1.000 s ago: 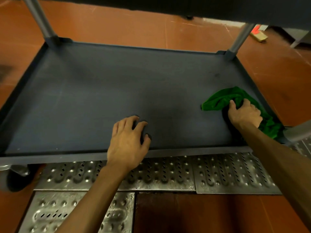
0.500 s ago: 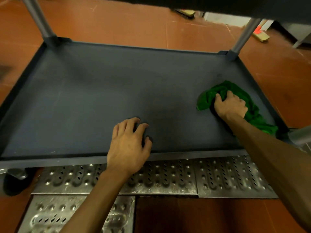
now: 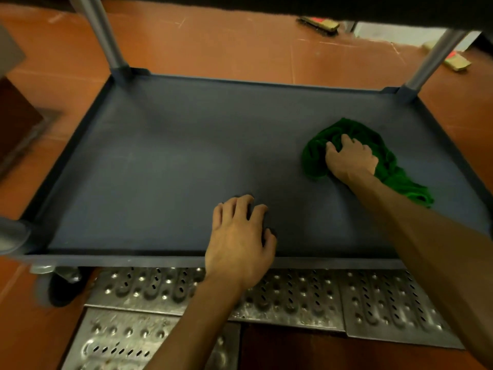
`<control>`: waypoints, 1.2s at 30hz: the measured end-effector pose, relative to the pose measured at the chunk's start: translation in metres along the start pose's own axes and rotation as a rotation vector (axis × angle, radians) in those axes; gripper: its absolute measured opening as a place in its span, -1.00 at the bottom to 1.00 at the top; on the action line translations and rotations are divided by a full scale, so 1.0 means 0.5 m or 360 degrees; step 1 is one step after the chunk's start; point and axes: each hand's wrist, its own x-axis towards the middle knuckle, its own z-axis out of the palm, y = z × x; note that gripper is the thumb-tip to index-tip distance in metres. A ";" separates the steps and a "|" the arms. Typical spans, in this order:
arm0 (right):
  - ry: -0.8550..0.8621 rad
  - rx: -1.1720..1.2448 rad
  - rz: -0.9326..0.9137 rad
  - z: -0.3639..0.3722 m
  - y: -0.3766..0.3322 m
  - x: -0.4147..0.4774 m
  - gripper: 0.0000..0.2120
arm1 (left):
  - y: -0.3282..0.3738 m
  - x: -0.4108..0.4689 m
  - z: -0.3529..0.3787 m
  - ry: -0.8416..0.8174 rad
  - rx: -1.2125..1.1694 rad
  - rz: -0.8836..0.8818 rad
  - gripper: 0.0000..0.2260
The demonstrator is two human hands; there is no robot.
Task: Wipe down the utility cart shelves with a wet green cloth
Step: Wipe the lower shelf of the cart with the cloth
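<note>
Head view: right hand (image 3: 350,161) fingers curled into bunched green cloth (image 3: 384,166), right of frame, pressing it onto cart shelf (image 3: 165,166) for wiping; left hand (image 3: 240,241) spread empty at lower centre, probably bracing

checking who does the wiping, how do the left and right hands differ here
The right hand is closed on the bunched green cloth, pressing it to the shelf; the left hand holds nothing, its fingers spread on bare shelf. The right hand reaches further in, toward the right side; the left hand sits at the near rim, about mid-width. Both are bare and rest palm down on the same dark shelf.
</note>
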 end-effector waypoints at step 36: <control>-0.0457 -0.0019 -0.0831 0.104 -0.657 0.040 -0.44 | -0.322 -0.029 -0.144 0.0313 -0.0117 -0.0430 -0.30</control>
